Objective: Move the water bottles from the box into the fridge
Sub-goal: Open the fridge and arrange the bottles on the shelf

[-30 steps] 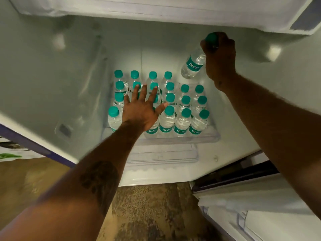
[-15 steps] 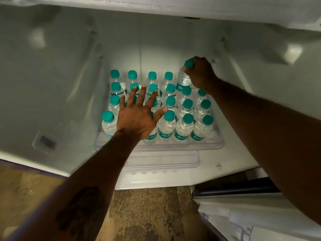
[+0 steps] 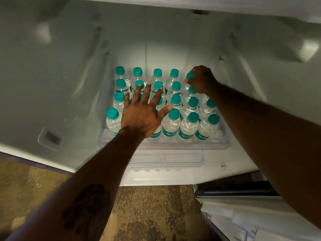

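Several small clear water bottles [image 3: 171,123] with teal caps and teal labels stand in rows on a clear fridge shelf [image 3: 224,144]. My left hand [image 3: 144,113] lies flat on the caps of the left-middle bottles, fingers spread and holding nothing. At the back right corner of the rows, my right hand [image 3: 201,80] grips a bottle [image 3: 189,76] by its teal cap; that bottle stands upright among the others and its body is mostly hidden. The box is not in view.
The white fridge walls [image 3: 60,75] close in on the left, back and right. A clear drawer lid [image 3: 166,160] sits below the shelf. Brown speckled floor [image 3: 147,214] lies in front. The fridge door [image 3: 251,211] stands open at the lower right.
My right hand has brought the bottle from high up at the right down into the back right corner of the rows. My left hand has stayed flat on the caps.
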`<action>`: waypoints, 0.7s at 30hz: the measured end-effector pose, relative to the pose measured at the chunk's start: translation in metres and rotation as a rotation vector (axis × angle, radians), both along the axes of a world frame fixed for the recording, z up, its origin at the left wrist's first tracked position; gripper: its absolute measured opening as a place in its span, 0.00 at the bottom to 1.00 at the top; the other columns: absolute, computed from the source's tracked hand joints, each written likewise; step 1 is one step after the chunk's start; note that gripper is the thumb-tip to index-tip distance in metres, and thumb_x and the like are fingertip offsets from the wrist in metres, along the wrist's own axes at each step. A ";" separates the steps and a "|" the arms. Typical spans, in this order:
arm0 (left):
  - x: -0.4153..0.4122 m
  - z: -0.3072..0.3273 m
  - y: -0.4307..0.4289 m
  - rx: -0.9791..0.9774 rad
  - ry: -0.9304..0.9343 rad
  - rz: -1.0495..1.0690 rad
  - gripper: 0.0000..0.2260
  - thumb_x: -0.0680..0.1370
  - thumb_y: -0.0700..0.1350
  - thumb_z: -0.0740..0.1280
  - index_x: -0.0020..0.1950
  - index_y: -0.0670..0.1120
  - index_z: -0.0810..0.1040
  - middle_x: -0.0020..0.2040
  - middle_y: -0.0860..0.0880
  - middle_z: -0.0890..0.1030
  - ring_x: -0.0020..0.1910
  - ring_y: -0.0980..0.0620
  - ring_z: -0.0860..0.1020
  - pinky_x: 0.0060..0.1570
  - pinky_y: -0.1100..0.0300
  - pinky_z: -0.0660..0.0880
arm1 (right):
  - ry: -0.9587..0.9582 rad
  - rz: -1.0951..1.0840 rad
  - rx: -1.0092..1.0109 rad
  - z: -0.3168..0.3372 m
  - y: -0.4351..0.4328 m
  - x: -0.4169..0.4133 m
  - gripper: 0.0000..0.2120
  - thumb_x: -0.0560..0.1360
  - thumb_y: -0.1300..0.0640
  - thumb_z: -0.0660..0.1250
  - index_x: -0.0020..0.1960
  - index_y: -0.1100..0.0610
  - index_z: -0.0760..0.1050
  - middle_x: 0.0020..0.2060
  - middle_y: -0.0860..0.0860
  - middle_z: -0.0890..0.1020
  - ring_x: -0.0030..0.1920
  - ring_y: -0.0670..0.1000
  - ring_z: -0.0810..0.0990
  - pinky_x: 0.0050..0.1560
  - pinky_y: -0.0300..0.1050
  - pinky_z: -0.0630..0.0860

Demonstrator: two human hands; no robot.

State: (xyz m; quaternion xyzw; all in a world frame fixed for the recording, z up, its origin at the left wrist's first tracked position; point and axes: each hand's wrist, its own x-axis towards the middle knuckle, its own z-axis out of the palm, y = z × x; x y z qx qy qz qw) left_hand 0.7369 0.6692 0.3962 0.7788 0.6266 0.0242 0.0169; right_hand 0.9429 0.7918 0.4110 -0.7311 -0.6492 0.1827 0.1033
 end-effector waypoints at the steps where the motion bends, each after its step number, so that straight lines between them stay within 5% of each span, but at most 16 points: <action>1: 0.000 0.000 0.000 -0.006 0.004 0.000 0.34 0.75 0.72 0.35 0.80 0.60 0.41 0.81 0.50 0.43 0.79 0.45 0.42 0.76 0.38 0.43 | -0.022 0.004 -0.015 0.002 0.001 -0.001 0.21 0.78 0.51 0.67 0.64 0.63 0.72 0.60 0.58 0.78 0.59 0.56 0.77 0.59 0.43 0.70; 13: 0.002 0.000 -0.001 -0.009 0.008 0.013 0.35 0.75 0.71 0.34 0.80 0.58 0.40 0.81 0.50 0.44 0.79 0.45 0.42 0.76 0.39 0.43 | -0.011 -0.031 -0.070 0.018 -0.008 0.000 0.21 0.79 0.48 0.65 0.64 0.62 0.71 0.59 0.56 0.78 0.54 0.54 0.77 0.49 0.40 0.67; 21: -0.001 0.007 -0.001 -0.048 0.000 0.001 0.37 0.76 0.72 0.38 0.80 0.55 0.40 0.81 0.50 0.44 0.80 0.46 0.42 0.76 0.40 0.43 | -0.038 0.015 0.164 0.038 -0.051 0.005 0.26 0.81 0.41 0.55 0.72 0.56 0.67 0.70 0.57 0.69 0.67 0.56 0.71 0.65 0.45 0.68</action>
